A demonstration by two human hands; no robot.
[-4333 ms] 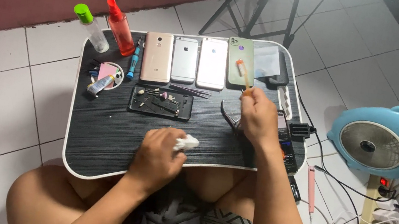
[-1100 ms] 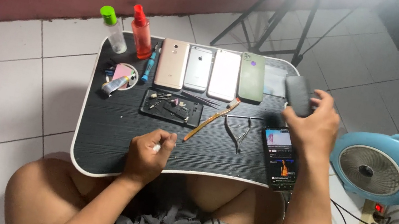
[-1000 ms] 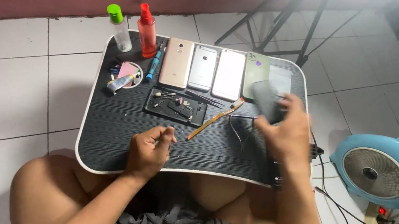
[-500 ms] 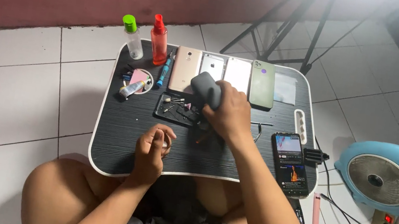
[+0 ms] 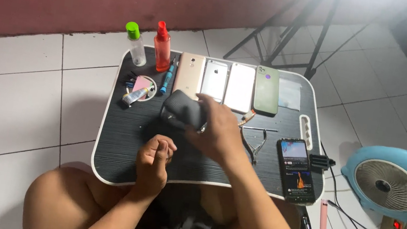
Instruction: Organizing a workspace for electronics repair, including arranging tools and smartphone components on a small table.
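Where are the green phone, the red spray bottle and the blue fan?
green phone (image 5: pixel 266 89), head view, middle of its back
red spray bottle (image 5: pixel 161 54), head view, its body
blue fan (image 5: pixel 387 184), head view, front grille

Bare black lap table (image 5: pixel 121 134) lies open at the near left. Two spray bottles (image 5: pixel 148 46) and a row of four phones (image 5: pixel 227 83) crowd the far edge; tweezers (image 5: pixel 256 142) and a lit phone (image 5: pixel 297 170) block the right.

The right hand (image 5: pixel 219 133), which a second ago holds the dark phone (image 5: pixel 182 110) up at the right edge of the tabletop (image 5: pixel 118 139), now sets it low over the middle, while the left hand (image 5: pixel 153 162) goes from flat to fisted.
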